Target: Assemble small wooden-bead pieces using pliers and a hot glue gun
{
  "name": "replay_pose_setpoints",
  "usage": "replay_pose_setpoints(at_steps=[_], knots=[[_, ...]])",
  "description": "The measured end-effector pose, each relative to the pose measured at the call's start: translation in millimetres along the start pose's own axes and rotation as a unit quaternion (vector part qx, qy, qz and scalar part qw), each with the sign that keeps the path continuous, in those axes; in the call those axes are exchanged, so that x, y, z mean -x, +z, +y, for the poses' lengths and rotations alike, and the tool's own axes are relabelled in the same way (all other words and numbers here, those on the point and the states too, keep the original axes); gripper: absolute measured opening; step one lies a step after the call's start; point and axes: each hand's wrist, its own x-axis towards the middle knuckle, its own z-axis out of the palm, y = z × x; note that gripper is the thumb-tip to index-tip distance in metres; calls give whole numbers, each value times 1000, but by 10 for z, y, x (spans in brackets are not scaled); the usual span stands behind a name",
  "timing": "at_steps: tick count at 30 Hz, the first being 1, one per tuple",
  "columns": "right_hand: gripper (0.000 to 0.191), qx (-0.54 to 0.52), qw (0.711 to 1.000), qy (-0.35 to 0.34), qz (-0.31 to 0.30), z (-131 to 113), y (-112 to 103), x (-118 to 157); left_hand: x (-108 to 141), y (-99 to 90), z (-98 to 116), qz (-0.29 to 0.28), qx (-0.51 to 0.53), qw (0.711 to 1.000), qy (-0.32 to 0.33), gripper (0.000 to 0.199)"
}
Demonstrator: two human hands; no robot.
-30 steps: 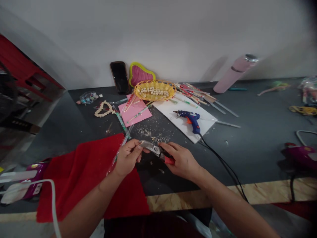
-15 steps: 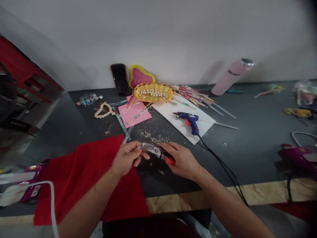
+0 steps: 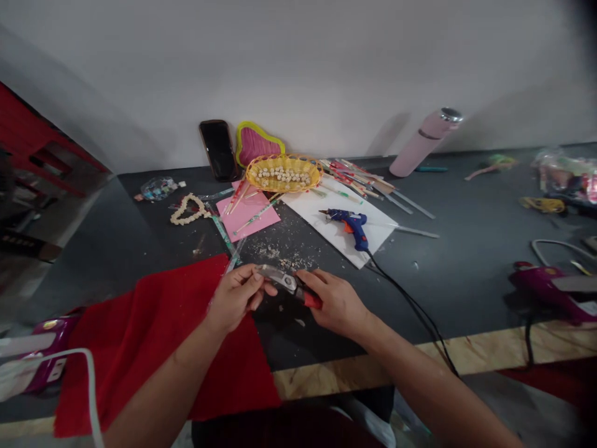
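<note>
My right hand is wrapped round the red handle of metal cutters, whose blades point left. The fingers of my left hand are pinched together at the blade tips; what lies between them is too small to make out. Pale crumbs and small pieces are scattered on the dark table just beyond the cutters. A yellow woven basket of small pale pieces stands farther back. Left of it lies a pale triangular ring, near a pink paper with thin sticks.
A blue glue gun rests on white board, its black cable running over the front edge. Red cloth covers the near left. A pink bottle and phone stand by the wall. Purple devices sit at both sides.
The whole view has shifted slightly, so most table items appear a little farther left. Both hands keep nearly the same pose around the cutters.
</note>
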Motion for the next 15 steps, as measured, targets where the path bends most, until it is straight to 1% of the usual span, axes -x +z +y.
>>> replay_pose_setpoints(at_steps=[3,5,7,9,12,15], knots=[[54,4,1000,17,14,21,23,-2,-13,35,4,26,-61,997,38,20],[54,7,999,22,22,35,26,-4,-14,52,25,57,-108,991,59,20],[56,14,999,19,29,45,22,-8,-9,58,45,93,-151,982,67,19],[56,23,999,10,34,53,19,-12,-2,55,54,115,-184,974,70,16],[57,25,999,-1,36,67,16,-17,7,39,61,114,-221,966,72,15],[60,14,999,-7,30,86,1,-23,8,14,75,85,-237,965,74,14]])
